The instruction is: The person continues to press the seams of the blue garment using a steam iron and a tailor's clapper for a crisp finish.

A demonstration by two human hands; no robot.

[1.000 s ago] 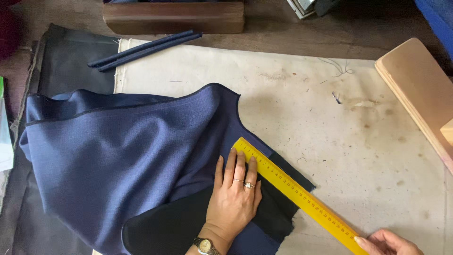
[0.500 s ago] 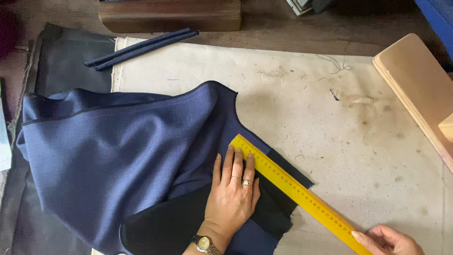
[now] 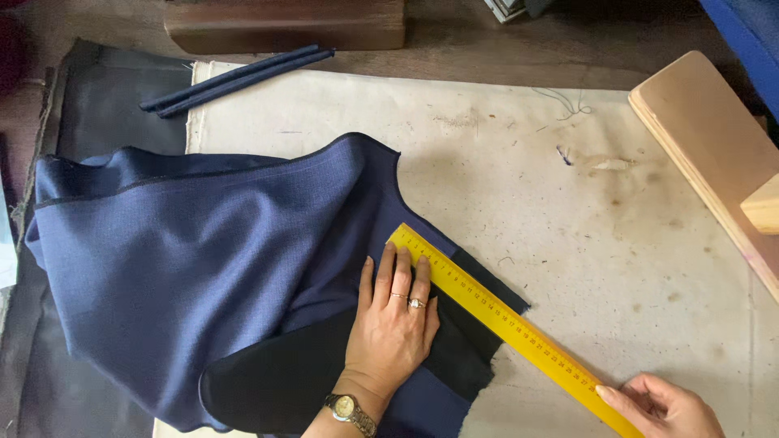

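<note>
One yellow ruler (image 3: pixel 507 324) lies diagonally, upper-left to lower-right, on navy cloth (image 3: pixel 211 268).

Both hands are bare, no sleeves reaching the wrists. The left hand (image 3: pixel 392 324) wears two rings, one thin band and one with a small stone, plus a gold-toned wristwatch with a round dial. The right hand (image 3: pixel 665 405) shows no jewellery.

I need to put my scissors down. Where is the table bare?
Bare cream cloth lies between the yellow ruler and the wooden block. Crowded: the blue fabric under the left hand.
</note>
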